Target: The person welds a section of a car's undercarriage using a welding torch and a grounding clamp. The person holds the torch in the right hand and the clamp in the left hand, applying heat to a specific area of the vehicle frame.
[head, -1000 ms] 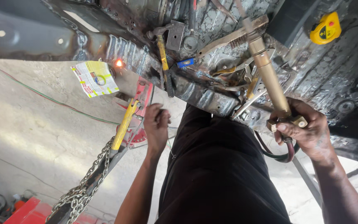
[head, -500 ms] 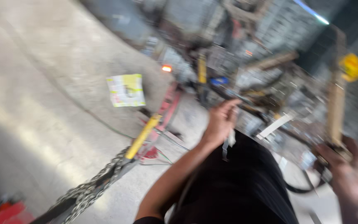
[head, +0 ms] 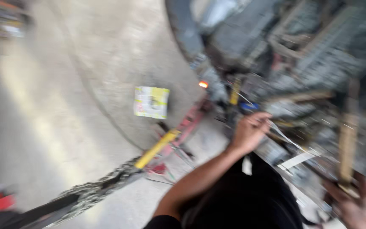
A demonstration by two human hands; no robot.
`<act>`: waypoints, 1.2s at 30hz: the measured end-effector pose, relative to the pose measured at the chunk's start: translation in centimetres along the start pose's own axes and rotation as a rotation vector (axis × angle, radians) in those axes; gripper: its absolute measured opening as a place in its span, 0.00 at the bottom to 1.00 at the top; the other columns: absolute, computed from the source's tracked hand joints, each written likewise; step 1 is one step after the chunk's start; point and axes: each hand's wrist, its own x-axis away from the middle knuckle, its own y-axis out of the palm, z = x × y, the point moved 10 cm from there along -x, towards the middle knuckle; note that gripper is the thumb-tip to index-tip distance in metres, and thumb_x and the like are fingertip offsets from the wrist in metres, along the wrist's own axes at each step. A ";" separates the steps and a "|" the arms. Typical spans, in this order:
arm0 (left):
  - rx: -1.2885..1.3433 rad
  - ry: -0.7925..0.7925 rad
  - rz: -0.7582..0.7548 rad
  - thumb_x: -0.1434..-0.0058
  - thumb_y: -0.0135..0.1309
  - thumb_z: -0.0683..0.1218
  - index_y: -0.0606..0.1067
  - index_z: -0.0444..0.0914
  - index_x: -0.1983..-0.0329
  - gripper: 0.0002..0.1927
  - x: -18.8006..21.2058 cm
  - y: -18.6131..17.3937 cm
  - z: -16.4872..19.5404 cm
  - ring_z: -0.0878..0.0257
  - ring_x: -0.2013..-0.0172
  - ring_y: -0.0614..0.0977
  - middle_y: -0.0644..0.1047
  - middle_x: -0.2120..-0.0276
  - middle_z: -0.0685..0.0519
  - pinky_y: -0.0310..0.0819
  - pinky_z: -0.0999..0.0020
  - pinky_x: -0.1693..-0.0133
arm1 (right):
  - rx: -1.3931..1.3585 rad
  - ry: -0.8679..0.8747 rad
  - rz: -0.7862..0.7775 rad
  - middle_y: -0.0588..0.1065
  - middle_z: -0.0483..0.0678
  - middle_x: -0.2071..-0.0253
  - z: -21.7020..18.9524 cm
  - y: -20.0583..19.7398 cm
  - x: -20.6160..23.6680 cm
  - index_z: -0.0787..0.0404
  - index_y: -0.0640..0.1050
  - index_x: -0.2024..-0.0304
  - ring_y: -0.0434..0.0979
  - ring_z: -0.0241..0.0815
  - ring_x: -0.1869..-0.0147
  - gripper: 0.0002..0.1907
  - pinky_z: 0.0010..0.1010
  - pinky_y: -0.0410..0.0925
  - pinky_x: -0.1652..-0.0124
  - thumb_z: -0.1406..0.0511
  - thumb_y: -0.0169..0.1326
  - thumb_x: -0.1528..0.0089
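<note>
The left hand (head: pixel 248 133) has its fingers pinched together on a thin pale strip (head: pixel 282 135) that trails off to the right of the fingertips; it looks light and limp, best held near its end, as here. The right hand (head: pixel 354 203) is wrapped around the foot of a tan wooden handle (head: pixel 347 144), a stiff and likely weighty tool that suits a low, full grip. Below and left of the left fingers lie a yellow bar (head: pixel 155 149) and a chain (head: pixel 94 191); further out lies a yellow-green packet (head: pixel 151 101). Half a second ago the left hand was lower and the view less tilted.
</note>
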 end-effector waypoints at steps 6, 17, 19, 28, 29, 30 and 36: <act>0.129 -0.016 0.015 0.35 0.58 0.37 0.80 0.32 0.56 0.06 -1.6 5.9 -3.2 0.68 0.74 0.80 0.80 0.72 0.54 0.77 0.72 0.73 | -0.430 -0.086 -0.120 0.76 0.51 0.66 -1.3 -2.6 -0.1 0.69 0.68 0.38 0.77 0.39 0.73 0.32 0.29 0.72 0.76 0.71 0.61 0.44; -0.374 0.357 -0.044 0.43 0.55 0.35 0.81 0.36 0.63 0.07 -5.7 13.2 1.1 0.53 0.69 0.85 0.82 0.69 0.45 0.79 0.61 0.66 | -0.551 -0.105 -0.092 0.73 0.49 0.66 -6.5 -4.4 -2.5 0.69 0.66 0.29 0.76 0.38 0.73 0.32 0.28 0.71 0.75 0.61 0.51 0.33; -0.438 0.418 -0.053 0.43 0.55 0.35 0.80 0.37 0.63 0.08 -5.8 13.9 1.8 0.50 0.66 0.85 0.82 0.67 0.44 0.78 0.59 0.62 | -0.557 -0.093 -0.074 0.76 0.50 0.66 -6.7 -4.8 -2.6 0.69 0.68 0.30 0.75 0.37 0.74 0.31 0.27 0.71 0.75 0.59 0.50 0.32; -0.697 0.192 -0.304 0.40 0.54 0.38 0.79 0.40 0.59 0.08 -4.5 17.9 -1.2 0.47 0.63 0.84 0.82 0.63 0.44 0.78 0.54 0.59 | -0.986 -0.010 0.124 0.79 0.54 0.62 -1.9 -8.3 -3.5 0.69 0.65 0.29 0.77 0.39 0.69 0.30 0.28 0.73 0.67 0.62 0.47 0.31; -0.701 0.140 -0.328 0.40 0.53 0.38 0.79 0.40 0.58 0.09 -4.7 18.0 -1.7 0.48 0.63 0.85 0.82 0.64 0.45 0.79 0.55 0.57 | -1.028 0.003 0.125 0.79 0.54 0.62 -1.4 -8.5 -3.7 0.68 0.64 0.29 0.77 0.39 0.67 0.30 0.29 0.74 0.66 0.62 0.46 0.31; -0.719 0.169 -0.330 0.39 0.53 0.39 0.79 0.40 0.58 0.08 -4.9 18.1 -1.4 0.46 0.62 0.84 0.82 0.63 0.44 0.78 0.54 0.57 | -1.075 -0.003 0.089 0.79 0.54 0.61 -1.1 -8.4 -4.0 0.68 0.64 0.29 0.77 0.40 0.66 0.29 0.29 0.74 0.65 0.62 0.46 0.31; -0.742 0.242 -0.309 0.40 0.54 0.41 0.80 0.43 0.54 0.12 -5.8 18.8 -0.7 0.43 0.58 0.82 0.81 0.59 0.42 0.76 0.51 0.54 | -1.217 0.028 -0.094 0.76 0.51 0.57 1.3 -7.0 -5.3 0.65 0.66 0.37 0.76 0.41 0.59 0.20 0.35 0.75 0.56 0.62 0.47 0.28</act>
